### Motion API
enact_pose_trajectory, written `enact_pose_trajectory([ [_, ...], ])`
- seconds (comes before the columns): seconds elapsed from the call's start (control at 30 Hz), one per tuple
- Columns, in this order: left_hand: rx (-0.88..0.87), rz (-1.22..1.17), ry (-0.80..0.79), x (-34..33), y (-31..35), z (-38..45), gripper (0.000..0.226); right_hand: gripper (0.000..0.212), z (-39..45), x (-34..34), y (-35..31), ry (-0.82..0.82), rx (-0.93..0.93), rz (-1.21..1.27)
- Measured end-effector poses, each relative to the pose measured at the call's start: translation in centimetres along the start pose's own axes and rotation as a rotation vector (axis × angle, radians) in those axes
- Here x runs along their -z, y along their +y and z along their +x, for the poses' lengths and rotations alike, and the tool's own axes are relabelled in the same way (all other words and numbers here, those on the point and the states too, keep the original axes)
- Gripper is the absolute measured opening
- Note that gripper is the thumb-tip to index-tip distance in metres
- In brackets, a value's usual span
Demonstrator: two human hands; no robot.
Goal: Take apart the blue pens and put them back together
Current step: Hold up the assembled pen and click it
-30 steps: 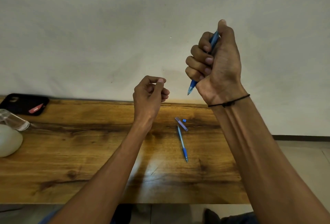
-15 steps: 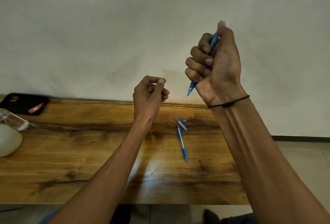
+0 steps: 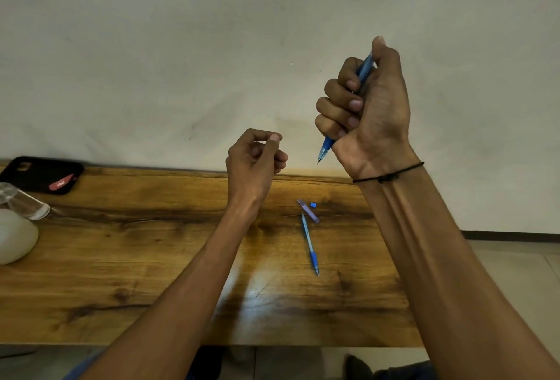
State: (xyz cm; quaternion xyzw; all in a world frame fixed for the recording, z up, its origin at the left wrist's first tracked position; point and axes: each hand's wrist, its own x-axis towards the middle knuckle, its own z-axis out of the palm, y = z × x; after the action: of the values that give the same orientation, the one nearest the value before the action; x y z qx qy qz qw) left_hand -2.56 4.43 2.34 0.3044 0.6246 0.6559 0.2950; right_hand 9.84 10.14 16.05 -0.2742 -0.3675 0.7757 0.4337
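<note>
My right hand (image 3: 368, 113) is raised in front of the wall, fisted around a blue pen (image 3: 326, 146). Its thumb presses on the pen's top end and the tip points down. My left hand (image 3: 253, 161) hovers lower and to the left, fingers curled with the thumb tip against the index finger; I see nothing in it. On the wooden table (image 3: 121, 258) lies a second blue pen part (image 3: 309, 243) with a blue grip, tip toward me. A short translucent purple tube (image 3: 308, 211) and a tiny blue piece (image 3: 313, 204) lie at its far end.
A black phone case with a red tag (image 3: 42, 175) lies at the table's back left. A clear glass (image 3: 22, 202) and a white rounded object (image 3: 15, 237) sit at the left edge. The wall stands right behind the table.
My right hand has dipped very slightly with the pen. The left hand and the parts on the table have stayed put.
</note>
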Motion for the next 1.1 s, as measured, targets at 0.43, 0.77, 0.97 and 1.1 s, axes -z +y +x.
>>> enact_pose_trajectory([
  [0.43, 0.011, -0.019, -0.016, 0.1, -0.3, 0.0, 0.012, 0.059, 0.2, 0.5, -0.2, 0.027, 0.014, 0.048],
  [0.77, 0.012, -0.022, -0.018, 0.2, -0.4, 0.0, 0.013, 0.061, 0.7, 0.9, 0.1, 0.014, 0.027, 0.049],
  [0.97, 0.028, -0.059, -0.115, 0.4, 0.1, -0.1, 0.027, 0.038, 1.5, 1.9, 1.9, 0.073, 0.015, -0.013],
  [1.1, 0.019, -0.025, -0.286, 0.4, 0.0, -0.3, 0.030, 0.033, 2.0, 2.8, 4.3, 0.153, 0.038, -0.139],
])
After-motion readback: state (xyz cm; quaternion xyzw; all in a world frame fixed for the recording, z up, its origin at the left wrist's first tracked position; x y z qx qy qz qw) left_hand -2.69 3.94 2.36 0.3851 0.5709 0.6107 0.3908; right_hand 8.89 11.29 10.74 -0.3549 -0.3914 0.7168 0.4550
